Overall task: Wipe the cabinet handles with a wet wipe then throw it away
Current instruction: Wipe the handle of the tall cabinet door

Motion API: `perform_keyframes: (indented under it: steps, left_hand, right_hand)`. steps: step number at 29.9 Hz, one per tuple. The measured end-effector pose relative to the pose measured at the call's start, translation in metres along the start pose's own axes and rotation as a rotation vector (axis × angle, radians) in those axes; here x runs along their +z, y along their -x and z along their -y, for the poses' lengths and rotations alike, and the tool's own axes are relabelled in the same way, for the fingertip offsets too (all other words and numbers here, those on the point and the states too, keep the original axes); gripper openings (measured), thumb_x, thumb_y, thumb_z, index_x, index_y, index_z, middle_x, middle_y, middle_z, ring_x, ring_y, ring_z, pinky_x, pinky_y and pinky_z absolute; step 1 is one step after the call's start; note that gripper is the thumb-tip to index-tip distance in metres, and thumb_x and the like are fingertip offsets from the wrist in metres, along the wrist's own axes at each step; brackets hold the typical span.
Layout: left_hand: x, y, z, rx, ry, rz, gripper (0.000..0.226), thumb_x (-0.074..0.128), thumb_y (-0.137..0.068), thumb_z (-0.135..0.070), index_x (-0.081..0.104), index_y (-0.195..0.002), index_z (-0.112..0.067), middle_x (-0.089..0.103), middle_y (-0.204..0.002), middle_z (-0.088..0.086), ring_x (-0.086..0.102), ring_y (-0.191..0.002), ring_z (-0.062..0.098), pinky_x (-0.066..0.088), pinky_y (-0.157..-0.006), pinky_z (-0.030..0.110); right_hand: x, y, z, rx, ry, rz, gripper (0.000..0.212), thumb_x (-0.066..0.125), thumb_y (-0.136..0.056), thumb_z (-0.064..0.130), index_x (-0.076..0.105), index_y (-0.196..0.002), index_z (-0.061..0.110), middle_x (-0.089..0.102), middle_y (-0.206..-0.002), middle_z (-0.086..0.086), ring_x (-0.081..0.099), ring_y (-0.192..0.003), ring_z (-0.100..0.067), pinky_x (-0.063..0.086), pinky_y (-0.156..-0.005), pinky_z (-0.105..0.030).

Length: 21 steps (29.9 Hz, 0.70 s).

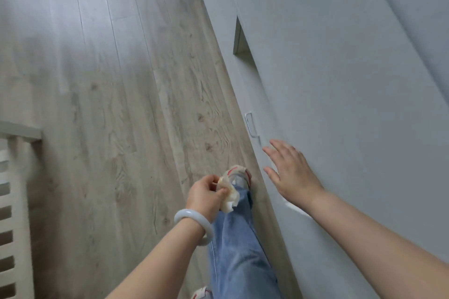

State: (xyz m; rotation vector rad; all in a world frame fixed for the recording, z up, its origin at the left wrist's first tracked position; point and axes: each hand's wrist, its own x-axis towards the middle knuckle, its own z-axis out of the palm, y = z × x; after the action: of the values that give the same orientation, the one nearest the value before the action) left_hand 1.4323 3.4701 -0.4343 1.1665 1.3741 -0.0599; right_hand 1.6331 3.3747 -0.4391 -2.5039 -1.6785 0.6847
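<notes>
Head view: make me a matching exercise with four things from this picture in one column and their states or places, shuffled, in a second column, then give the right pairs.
Column one:
1. wipe
2. right hand
3. handle
4. bangle

Column two:
A. open, fingers spread, at the cabinet front
B. around the left wrist
C. crumpled in the left hand
D. fixed on the cabinet, just beyond the right hand's fingertips

Pairs: 1-C, 2-A, 3-D, 4-B
</notes>
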Motion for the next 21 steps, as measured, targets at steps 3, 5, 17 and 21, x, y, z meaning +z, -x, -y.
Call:
perform_keyframes:
  steps: [3,5,17,21]
  left_hand:
    - [0.004,-0.049,-0.044,-0.014,-0.027,0.005,0.012,0.066,-0.083,-0.008,0.065,-0.081,-0.020,0.069,-0.082,0.005,0.069,-0.082,0.029,0.059,-0.075,0.047]
    - [0.006,-0.085,-0.066,-0.023,-0.055,0.004,0.014,0.065,-0.084,-0.007,0.064,-0.080,-0.021,0.069,-0.083,0.006,0.069,-0.083,0.030,0.059,-0.075,0.045]
    - [0.046,-0.235,-0.091,-0.179,-0.222,-0.034,0.009,0.057,-0.086,-0.014,0.062,-0.094,-0.014,0.070,-0.090,0.010,0.069,-0.081,0.027,0.058,-0.076,0.040]
    - [0.072,-0.264,-0.086,-0.211,-0.255,-0.080,0.008,0.049,-0.087,-0.010,0.055,-0.092,-0.011,0.065,-0.093,0.010,0.064,-0.085,0.029,0.048,-0.066,0.032]
  right_hand:
    - [-0.027,-0.071,-0.028,-0.057,0.128,-0.011,0.060,0.033,-0.088,0.040,0.051,-0.135,0.008,0.043,-0.147,-0.013,0.040,-0.135,-0.031,0.019,-0.113,-0.041]
    - [-0.041,-0.112,-0.046,-0.076,0.178,-0.016,0.064,0.032,-0.087,0.039,0.041,-0.143,0.010,0.032,-0.154,-0.011,0.030,-0.141,-0.028,0.019,-0.116,-0.044]
    - [-0.038,-0.175,-0.060,-0.138,0.195,-0.191,0.062,0.042,-0.092,0.030,0.027,-0.151,0.015,0.020,-0.159,-0.005,0.019,-0.146,-0.023,0.017,-0.117,-0.052]
    - [-0.037,-0.175,-0.062,-0.115,0.129,-0.216,0.060,0.039,-0.095,0.032,0.027,-0.150,0.009,0.021,-0.158,-0.006,0.019,-0.146,-0.021,0.017,-0.118,-0.050]
